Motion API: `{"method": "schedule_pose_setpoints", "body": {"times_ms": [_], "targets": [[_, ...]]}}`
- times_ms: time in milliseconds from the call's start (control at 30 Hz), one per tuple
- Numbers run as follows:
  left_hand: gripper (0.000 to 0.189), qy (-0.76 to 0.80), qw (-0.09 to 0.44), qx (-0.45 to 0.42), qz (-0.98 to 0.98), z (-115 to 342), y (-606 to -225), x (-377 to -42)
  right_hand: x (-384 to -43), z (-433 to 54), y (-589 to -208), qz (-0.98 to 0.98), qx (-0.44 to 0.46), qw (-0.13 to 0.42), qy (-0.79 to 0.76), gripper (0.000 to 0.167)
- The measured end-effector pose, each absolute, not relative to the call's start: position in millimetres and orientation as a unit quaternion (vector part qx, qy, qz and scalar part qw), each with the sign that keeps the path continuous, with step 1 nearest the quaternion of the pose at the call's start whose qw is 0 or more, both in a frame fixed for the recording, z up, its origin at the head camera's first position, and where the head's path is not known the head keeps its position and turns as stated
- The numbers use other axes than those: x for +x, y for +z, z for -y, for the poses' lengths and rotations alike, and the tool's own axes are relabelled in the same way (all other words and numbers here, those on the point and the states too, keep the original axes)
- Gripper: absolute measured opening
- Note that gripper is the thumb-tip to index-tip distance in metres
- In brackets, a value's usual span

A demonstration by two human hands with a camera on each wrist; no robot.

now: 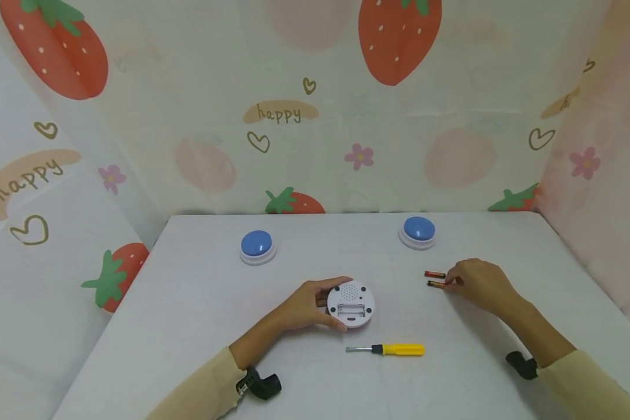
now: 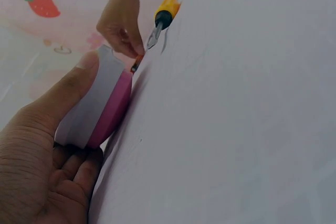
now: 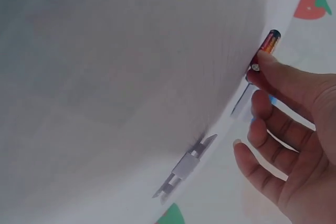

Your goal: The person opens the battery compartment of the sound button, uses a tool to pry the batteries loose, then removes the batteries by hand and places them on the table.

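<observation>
My left hand (image 1: 308, 304) holds a round white push-button device (image 1: 341, 294) at its left side, underside up, with thumb and fingers around the rim. Its battery compartment is uncovered, showing bare slots. In the left wrist view the device's pink dome (image 2: 116, 106) faces down, close over the table. On the right, my right hand (image 1: 480, 284) pinches the nearer small red-and-black battery (image 3: 272, 41) between thumb and index finger; the other fingers are loosely bent. Just beyond it lies a second battery (image 1: 434, 274).
Two blue-topped push buttons stand farther back, one at left (image 1: 256, 244) and one at right (image 1: 419, 229). A yellow-handled screwdriver (image 1: 403, 350) lies in front of the device. A pale grey strip-like piece (image 3: 185, 166) shows in the right wrist view. A strawberry-print curtain (image 1: 210, 111) encloses the table.
</observation>
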State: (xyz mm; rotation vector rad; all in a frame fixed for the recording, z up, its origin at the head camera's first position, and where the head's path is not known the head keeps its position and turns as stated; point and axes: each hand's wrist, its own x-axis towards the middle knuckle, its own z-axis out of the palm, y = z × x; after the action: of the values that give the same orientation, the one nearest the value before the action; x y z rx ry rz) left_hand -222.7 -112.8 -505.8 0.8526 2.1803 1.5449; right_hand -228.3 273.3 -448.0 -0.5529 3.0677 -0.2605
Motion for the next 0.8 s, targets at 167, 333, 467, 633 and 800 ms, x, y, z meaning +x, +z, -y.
{"method": "schedule_pose_setpoints", "body": {"times_ms": [167, 333, 467, 633, 800], "targets": [[0.092, 0.539, 0.167, 0.293, -0.772, 113, -504, -223, -225, -271, -439, -0.978, -0.184, -0.003, -0.101, 0.016], [0.093, 0.538, 0.172, 0.287, -0.774, 114, -503, -222, -213, -257, -430, -0.969, -0.203, -0.023, -0.136, 0.015], [0.092, 0.54, 0.17, 0.287, -0.773, 114, -504, -221, -202, -234, -425, -0.961, -0.228, -0.015, -0.156, 0.016], [0.094, 0.553, 0.172, 0.292, -0.761, 114, -504, -221, -195, -205, -428, -0.944, -0.264, 0.03, -0.196, 0.027], [0.094, 0.566, 0.182, 0.285, -0.752, 112, -505, -223, -195, -189, -438, -0.921, -0.275, 0.104, -0.256, 0.045]]}}
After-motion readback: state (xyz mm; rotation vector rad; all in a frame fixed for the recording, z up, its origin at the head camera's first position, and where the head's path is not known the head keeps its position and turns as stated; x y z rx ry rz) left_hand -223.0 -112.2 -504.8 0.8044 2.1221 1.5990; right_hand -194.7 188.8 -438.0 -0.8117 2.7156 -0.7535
